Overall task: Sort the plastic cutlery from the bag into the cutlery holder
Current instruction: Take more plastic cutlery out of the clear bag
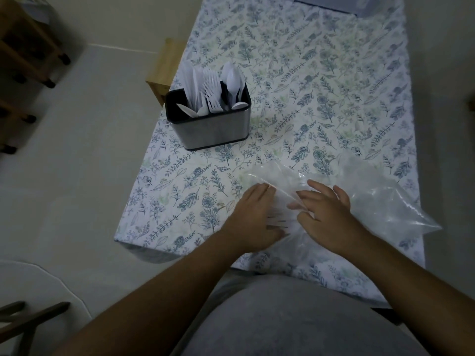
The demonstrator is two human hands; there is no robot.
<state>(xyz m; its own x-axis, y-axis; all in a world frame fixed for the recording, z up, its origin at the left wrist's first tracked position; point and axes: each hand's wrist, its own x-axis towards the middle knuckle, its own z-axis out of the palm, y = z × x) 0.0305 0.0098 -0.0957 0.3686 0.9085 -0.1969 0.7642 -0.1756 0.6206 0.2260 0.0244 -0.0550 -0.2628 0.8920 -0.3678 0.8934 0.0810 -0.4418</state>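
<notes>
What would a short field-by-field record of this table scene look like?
surface: table with a floral cloth
holder: metal holder, upright, far left of the hands
holder contents: white knives, forks and spoons, standing in groups
bag: clear bag, crumpled at the near edge
left hand: left hand resting on the bag, fingers fairly straight
right hand: right hand on the bag, fingers spread
cutlery in the bag: pale shapes between the hands, too blurred to identify

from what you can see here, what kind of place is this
Probably a room in a home, perhaps a dining corner: a table with a floral tablecloth, a cutlery holder full of plastic cutlery, and wooden furniture on a plain floor.
</notes>
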